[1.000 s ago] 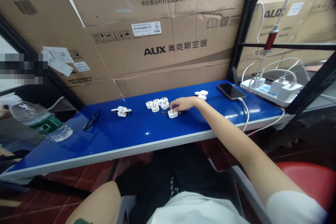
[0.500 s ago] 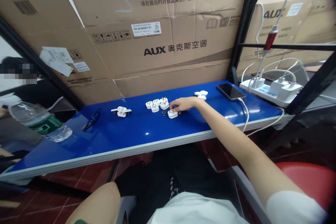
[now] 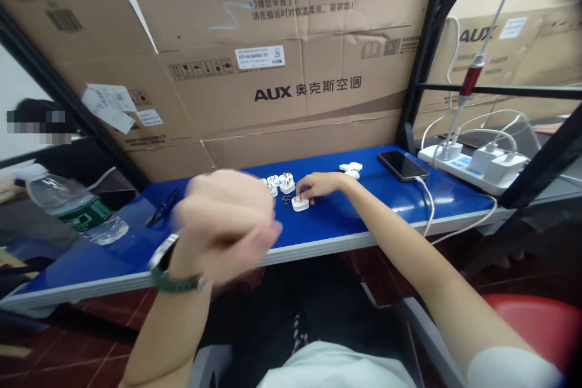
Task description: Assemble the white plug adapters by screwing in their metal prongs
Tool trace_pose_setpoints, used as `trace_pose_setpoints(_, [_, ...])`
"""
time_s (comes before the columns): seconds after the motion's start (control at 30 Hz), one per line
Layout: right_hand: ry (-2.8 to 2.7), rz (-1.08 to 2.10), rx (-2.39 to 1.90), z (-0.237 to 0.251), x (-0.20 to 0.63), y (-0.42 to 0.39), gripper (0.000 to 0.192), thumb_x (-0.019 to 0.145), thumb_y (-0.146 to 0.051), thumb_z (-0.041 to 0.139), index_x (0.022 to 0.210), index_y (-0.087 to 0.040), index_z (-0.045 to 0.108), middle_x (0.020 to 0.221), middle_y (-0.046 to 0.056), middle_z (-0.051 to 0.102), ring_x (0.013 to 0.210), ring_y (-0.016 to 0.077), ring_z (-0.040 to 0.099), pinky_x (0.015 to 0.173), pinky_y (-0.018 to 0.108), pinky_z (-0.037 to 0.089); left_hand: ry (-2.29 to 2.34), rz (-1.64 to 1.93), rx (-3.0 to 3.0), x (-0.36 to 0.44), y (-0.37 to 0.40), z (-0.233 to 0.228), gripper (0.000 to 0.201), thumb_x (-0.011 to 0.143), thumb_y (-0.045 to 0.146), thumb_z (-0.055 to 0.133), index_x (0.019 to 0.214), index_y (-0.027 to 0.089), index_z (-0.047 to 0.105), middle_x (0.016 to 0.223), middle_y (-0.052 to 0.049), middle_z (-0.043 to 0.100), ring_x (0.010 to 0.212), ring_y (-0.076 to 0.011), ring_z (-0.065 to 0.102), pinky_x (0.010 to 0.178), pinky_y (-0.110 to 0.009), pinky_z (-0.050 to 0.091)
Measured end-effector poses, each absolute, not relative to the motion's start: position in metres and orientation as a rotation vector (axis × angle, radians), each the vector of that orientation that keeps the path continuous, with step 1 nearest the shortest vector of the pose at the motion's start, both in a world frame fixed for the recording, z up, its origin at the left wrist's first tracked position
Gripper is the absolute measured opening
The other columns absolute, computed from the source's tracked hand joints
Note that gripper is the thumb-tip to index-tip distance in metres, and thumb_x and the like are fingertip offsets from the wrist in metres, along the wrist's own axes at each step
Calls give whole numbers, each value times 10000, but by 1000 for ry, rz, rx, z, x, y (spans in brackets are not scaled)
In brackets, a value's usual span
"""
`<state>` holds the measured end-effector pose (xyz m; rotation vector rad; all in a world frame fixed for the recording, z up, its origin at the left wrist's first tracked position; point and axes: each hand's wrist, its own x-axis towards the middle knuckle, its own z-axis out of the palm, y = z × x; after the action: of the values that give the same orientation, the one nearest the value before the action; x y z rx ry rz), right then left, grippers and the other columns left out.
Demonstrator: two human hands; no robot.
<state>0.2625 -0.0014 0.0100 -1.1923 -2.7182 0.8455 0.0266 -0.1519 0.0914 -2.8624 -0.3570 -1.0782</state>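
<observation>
My right hand point(image 3: 316, 185) reaches over the blue table, its fingers closed at the back edge of a white plug point(image 3: 301, 204) that rests on the tabletop. Just left of it lie several small brass-coloured pieces point(image 3: 286, 199), too small to make out exactly. Behind these stands a cluster of white plugs point(image 3: 286, 182) with metal pins upward, partly covered by my left hand. My left hand point(image 3: 227, 218), with a green-strapped watch point(image 3: 175, 270) on the wrist, is raised in front of the table. Motion smears its fingers; they look curled, but I cannot see whether they hold anything.
White plastic parts point(image 3: 351, 168) lie at the back right, near a phone point(image 3: 402, 165) on a charging cable. A power strip point(image 3: 477, 163) holds chargers at the right. Glasses point(image 3: 162, 209) and a water bottle point(image 3: 79, 206) are at the left. A cardboard box point(image 3: 295, 115) stands behind.
My left hand has come up into view from below and now hides the white pieces at the left. My right hand stays at the same plug. The view has shifted slightly.
</observation>
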Motion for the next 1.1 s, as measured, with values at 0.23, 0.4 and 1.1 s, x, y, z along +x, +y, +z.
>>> trace_pose_setpoints(0.23, [-2574,517,-1293,11,261,1,216,948,-183,586,1120,-180,717,846,46,783,866,195,714,755,230,447,-826,-606,-3076,42,-12,40,518,928,325,513,472,167,323,492,38,260,494,-71,212,535,-310,174])
trace_pose_setpoints(0.4, [-2463,304,-1257,9,262,3,207,935,-138,589,1099,-170,710,1113,83,764,940,190,679,793,236,428,-1089,-776,-3070,24,15,11,525,957,399,486,505,168,352,510,47,262,536,-77,190,543,-301,162])
trace_pose_setpoints(1.1, [-2664,422,-674,-22,246,30,272,910,-106,638,1093,-206,812,1049,66,758,971,195,668,888,285,474,-1251,-637,-3142,3,22,10,265,703,434,870,760,189,787,695,-3,723,612,-132,599,575,-243,355])
